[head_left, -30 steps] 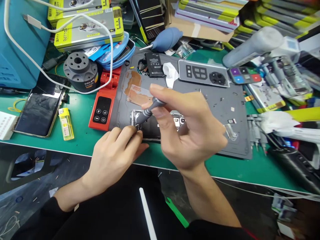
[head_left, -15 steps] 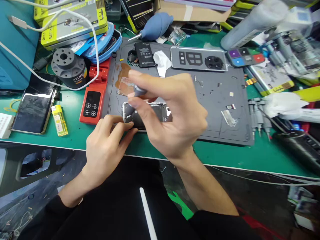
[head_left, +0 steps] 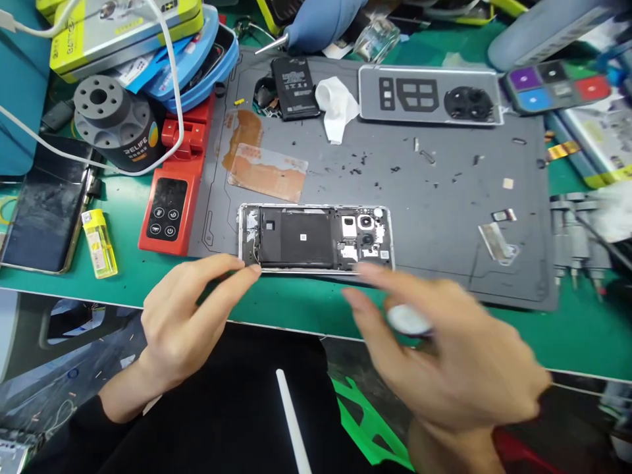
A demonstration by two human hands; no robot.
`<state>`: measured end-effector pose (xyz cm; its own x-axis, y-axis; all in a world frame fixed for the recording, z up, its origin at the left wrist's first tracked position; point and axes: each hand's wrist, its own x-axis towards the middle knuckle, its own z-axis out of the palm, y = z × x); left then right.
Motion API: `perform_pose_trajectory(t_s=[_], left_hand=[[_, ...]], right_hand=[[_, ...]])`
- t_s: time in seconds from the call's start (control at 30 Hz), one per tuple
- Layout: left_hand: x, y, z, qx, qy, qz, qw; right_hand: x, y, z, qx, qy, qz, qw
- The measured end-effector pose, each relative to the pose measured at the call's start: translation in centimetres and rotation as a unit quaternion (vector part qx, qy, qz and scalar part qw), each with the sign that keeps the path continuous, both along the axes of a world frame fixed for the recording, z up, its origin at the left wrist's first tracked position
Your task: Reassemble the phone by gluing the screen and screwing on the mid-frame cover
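An opened smartphone (head_left: 309, 237) lies flat on the grey work mat, its black inner cover and camera modules showing. At its near left corner, my left hand (head_left: 190, 316) is closed with thumb and index fingertips against the frame. My right hand (head_left: 449, 355), blurred by motion, is off the phone's near right corner. A screwdriver (head_left: 409, 320) sits in that hand's palm with only its pale round end showing; the thumb and index finger are apart.
Small screws and scraps lie on the grey mat (head_left: 444, 250). Behind the phone are a stained plastic card (head_left: 269, 172), a battery (head_left: 295, 89), crumpled tissue (head_left: 336, 108) and a phone back cover (head_left: 429, 95). A red device (head_left: 168, 210) and yellow lighter (head_left: 99, 243) stand left.
My right hand has moved from above the phone to the near right, taking the screwdriver along. The phone is now uncovered. My left hand stays at its corner, and the view has shifted closer.
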<state>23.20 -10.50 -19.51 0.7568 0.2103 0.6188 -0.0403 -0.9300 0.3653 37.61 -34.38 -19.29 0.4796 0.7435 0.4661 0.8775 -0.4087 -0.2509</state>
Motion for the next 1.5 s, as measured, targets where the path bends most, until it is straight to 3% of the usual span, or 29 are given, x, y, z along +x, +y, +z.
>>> perform_pose_trajectory(t_s=[0.17,0.43,0.67,1.0,1.5], left_hand=[[-0.5,0.6,0.9,0.075,0.028,-0.075,0.994],[-0.5,1.6,1.6,0.126,0.076,-0.121,0.982],[-0.5,1.4,1.0,0.097,0.085,-0.107,0.986],[-1.7,1.2,2.3,0.030,0.146,-0.051,0.988],[-0.9,0.8,1.1,0.021,0.106,-0.035,0.994]], right_hand=[[-0.5,2.3,0.1,0.023,-0.076,0.067,0.995],[-0.3,2.3,0.6,-0.001,-0.042,0.089,0.995],[0.0,2.6,0.9,-0.016,0.000,0.106,0.994],[-0.2,1.4,1.0,-0.051,0.018,0.074,0.996],[0.0,1.4,0.0,-0.016,-0.005,0.087,0.996]])
